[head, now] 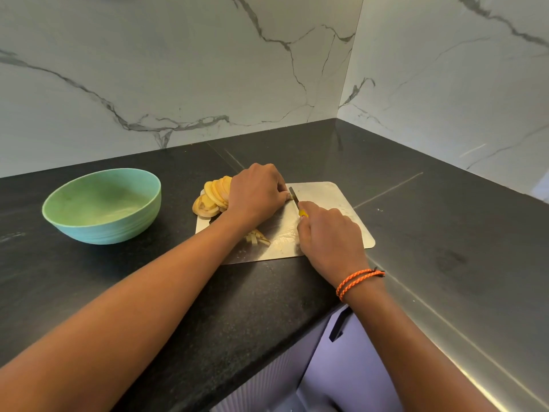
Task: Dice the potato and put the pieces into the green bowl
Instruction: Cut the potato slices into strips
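Note:
A pale cutting board (329,197) lies on the black counter. Round potato slices (214,195) are fanned at its far left corner. My left hand (256,191) curls over potato pieces on the board, which it mostly hides. My right hand (329,236) grips a yellow-handled knife (294,197) whose dark blade stands right beside my left fingertips. Several cut potato sticks (258,237) lie near the board's front, partly under my left forearm. The green bowl (102,203) stands to the left of the board; no potato shows in it.
Marble walls meet in a corner behind the black counter (416,203). The counter's front edge runs diagonally under my forearms, with a lilac cabinet front (350,367) and a dark handle below it. A shiny metal strip lines the right side.

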A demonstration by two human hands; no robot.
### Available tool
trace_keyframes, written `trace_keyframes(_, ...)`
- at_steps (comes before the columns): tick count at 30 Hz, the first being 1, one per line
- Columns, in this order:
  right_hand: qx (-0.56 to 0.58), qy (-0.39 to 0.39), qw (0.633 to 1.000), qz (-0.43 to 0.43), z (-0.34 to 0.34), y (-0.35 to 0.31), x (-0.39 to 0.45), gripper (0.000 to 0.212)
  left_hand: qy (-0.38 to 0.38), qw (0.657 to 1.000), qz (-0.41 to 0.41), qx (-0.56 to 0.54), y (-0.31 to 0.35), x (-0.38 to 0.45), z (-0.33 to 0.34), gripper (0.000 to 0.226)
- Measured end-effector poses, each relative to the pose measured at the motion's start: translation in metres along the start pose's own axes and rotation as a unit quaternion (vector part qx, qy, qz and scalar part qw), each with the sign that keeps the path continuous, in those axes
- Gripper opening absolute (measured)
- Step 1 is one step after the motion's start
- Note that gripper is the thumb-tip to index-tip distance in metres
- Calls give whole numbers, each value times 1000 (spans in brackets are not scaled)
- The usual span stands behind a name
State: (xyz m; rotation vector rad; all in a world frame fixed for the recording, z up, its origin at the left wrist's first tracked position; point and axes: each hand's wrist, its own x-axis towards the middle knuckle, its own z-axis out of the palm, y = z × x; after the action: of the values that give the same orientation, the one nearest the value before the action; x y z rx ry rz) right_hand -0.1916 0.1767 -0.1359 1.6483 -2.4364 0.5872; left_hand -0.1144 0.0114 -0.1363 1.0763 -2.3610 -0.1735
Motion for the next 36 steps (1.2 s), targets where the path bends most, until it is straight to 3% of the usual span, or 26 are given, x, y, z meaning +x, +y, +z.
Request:
trace_keyframes(9, 12, -8, 1000, 4, -8, 3, -28, 39, 30, 999, -1, 35, 1, -2, 0, 17)
trace_keyframes(17, 49, 72, 996, 28, -7, 4, -22, 41, 15, 1000, 1, 1, -1, 1, -2, 18)
trace_keyframes(26, 27, 57, 998, 14, 4, 5, 5, 36, 14, 999, -32, -37, -6, 6, -7, 12)
trace_keyframes(36, -6, 34, 999, -21, 1, -1, 0, 42, 5, 999, -27, 20, -12, 5, -12, 14)
